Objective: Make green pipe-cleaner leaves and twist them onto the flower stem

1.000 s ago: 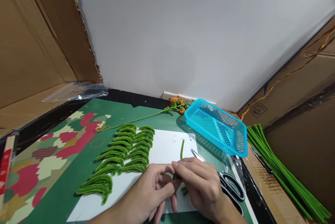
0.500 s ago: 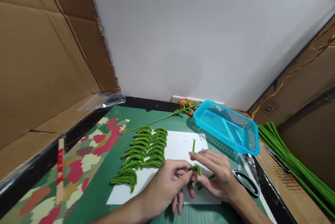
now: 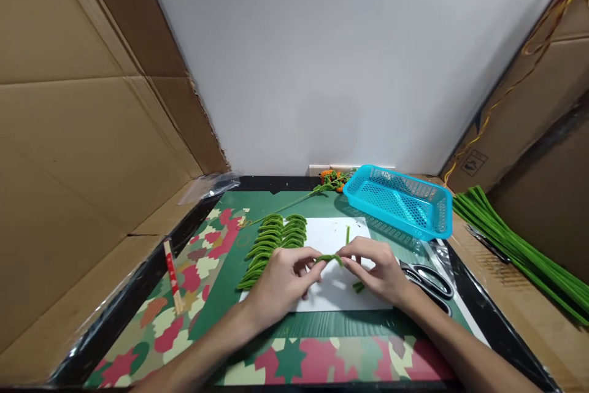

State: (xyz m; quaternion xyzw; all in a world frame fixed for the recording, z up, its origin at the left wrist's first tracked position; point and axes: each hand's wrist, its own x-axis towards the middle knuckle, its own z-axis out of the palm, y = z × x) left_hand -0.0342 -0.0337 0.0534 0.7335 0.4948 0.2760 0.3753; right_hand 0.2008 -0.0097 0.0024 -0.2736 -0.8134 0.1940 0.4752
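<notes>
Pinching a green fuzzy piece (image 3: 329,257) above white paper (image 3: 329,235), the left hand (image 3: 281,281) and right hand (image 3: 380,268) hold opposite ends, and uneven finger pressure could kink its curve or crush the pile

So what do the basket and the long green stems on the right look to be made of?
Blue basket: likely glossy moulded plastic, thin-walled with punched holes and bright highlights.
Green stems: seemingly fuzzy chenille, matte and soft-edged; any wire core can't be seen.
</notes>
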